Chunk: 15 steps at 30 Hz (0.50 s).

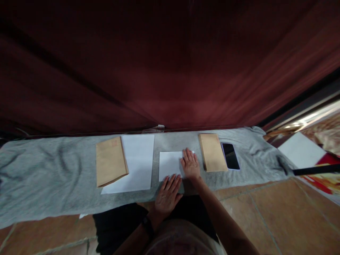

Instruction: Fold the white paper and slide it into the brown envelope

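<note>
A small white sheet of paper [170,163], perhaps folded, lies flat on the grey cloth in front of me. My right hand [190,164] rests flat over its right end, fingers stretched out. At its lower edge lies my left hand [168,193], palm down with the fingers extended and the fingertips touching the paper. To the left sits a larger white sheet [139,163], partly covered by a stack of brown envelopes [110,161]. A second brown envelope stack [213,152] is right of my right hand.
A phone [231,156] with a dark screen lies beside the right envelopes. The grey cloth [71,166] covers a long narrow surface, backed by a dark red curtain-like surface [170,88]. Tiled floor [255,212] shows in front. A white sheet-like object [302,150] is at far right.
</note>
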Available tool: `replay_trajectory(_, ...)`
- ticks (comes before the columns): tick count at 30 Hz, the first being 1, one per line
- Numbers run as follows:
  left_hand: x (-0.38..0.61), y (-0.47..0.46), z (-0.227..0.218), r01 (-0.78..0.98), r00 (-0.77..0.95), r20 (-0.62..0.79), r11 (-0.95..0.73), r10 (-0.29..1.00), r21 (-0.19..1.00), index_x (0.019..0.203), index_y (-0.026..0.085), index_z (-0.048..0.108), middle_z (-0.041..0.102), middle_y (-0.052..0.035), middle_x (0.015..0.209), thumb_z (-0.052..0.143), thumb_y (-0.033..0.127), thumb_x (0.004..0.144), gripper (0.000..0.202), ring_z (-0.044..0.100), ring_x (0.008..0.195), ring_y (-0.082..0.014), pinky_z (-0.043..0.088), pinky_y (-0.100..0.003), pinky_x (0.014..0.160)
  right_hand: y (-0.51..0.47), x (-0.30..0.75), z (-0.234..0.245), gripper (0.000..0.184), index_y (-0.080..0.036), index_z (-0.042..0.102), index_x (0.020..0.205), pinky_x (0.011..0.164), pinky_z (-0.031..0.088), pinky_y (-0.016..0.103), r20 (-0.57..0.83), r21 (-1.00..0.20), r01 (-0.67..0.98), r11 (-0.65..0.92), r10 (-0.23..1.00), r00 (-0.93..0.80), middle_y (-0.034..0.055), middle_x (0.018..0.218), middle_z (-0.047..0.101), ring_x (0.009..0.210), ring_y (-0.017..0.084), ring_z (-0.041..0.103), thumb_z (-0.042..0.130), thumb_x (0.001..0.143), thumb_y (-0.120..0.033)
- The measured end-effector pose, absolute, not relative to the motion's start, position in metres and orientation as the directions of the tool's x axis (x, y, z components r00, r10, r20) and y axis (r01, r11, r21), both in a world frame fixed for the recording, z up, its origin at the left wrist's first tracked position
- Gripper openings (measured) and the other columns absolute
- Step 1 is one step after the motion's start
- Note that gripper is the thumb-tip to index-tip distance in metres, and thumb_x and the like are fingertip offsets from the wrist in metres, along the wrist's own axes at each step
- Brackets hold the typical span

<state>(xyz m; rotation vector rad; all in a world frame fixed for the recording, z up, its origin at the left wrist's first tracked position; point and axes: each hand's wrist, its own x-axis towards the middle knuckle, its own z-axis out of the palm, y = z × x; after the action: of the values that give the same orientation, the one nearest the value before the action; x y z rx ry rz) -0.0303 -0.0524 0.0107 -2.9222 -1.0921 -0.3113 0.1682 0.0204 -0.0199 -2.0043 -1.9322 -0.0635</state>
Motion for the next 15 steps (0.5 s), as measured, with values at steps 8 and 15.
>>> replay_trajectory(8, -0.031, -0.053, 0.008, 0.652, 0.733, 0.175, -0.752, 0.658, 0.096, 0.153, 0.022, 0.041, 0.038, -0.0029, 0.162, 0.043, 0.047, 0.102, 0.057, 0.03, 0.152, -0.0229, 0.023, -0.046, 0.125, 0.014, 0.174, -0.022, 0.061, -0.002, 0.027, 0.158, 0.12, 0.029, 0.051, 0.324, -0.229, 0.961, -0.156, 0.919, 0.226, 0.0231, 0.16, 0.035, 0.149, 0.032, 0.034, 0.029, 0.107, -0.036)
replay_trajectory(15, -0.028, -0.053, 0.006, 0.659, 0.725, 0.149, -0.74, 0.672, 0.13, 0.137, 0.02, 0.059, 0.053, -0.0073, 0.152, 0.044, 0.048, 0.101, 0.048, 0.033, 0.15, -0.0246, 0.023, -0.049, 0.125, -0.009, 0.143, -0.015, 0.06, -0.009, 0.024, 0.16, 0.12, 0.031, 0.047, 0.279, -0.28, 0.954, 0.108, 0.96, -0.027, 0.0166, 0.162, 0.035, 0.151, 0.027, 0.03, 0.032, 0.106, -0.033)
